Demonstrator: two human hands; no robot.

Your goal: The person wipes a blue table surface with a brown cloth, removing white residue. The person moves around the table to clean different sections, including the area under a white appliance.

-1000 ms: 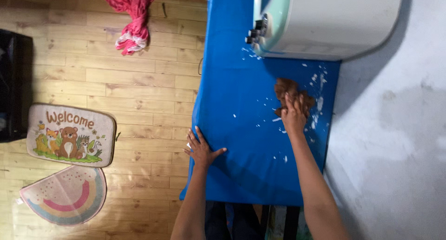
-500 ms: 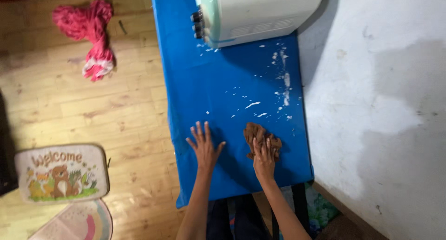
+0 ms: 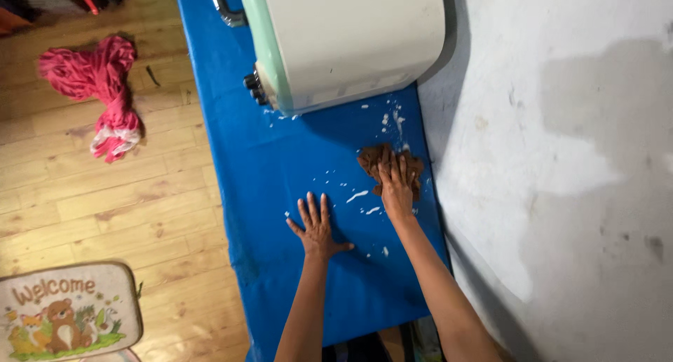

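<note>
Brown cloth [image 3: 390, 167] under our pressing right hand [image 3: 397, 191]; we'd keep it flat across white spatters [image 3: 359, 194], left hand [image 3: 317, 227] splayed, bracing the table [image 3: 266, 173].

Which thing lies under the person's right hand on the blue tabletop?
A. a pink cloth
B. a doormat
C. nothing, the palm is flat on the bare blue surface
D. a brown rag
D: the right hand presses down on a crumpled brown rag among white splatters, while the left hand lies flat on the bare blue tabletop.
</note>
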